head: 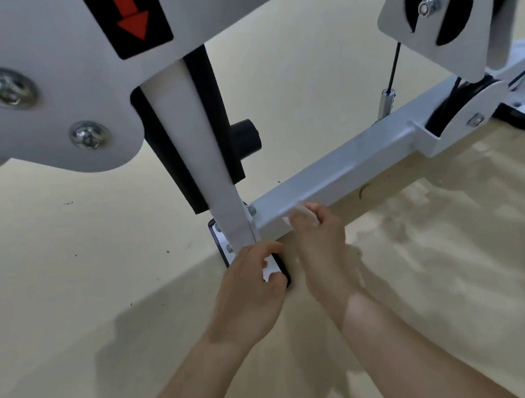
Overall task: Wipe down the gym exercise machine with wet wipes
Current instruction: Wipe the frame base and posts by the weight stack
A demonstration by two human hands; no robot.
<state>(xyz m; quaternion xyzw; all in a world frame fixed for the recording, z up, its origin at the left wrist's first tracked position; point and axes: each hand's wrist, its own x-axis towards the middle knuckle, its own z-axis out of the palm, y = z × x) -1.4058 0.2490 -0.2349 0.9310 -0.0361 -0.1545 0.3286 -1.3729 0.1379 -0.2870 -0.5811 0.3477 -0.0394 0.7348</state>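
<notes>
Two hands low on the white steel gym machine (44,76). Right hand (321,251) pinches a white wet wipe (305,215) on the base beam (349,169); left hand (251,285) grips the half-hidden black-rimmed foot plate (270,267). Beige floor (64,254) open alongside.

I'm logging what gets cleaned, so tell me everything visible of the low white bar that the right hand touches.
The base bar is a white square tube, seemingly glossy painted metal, lying low on the tan floor. It runs from the upright post, bolted there, back right to a pulley bracket. The right hand presses a white wipe against its near end.
</notes>
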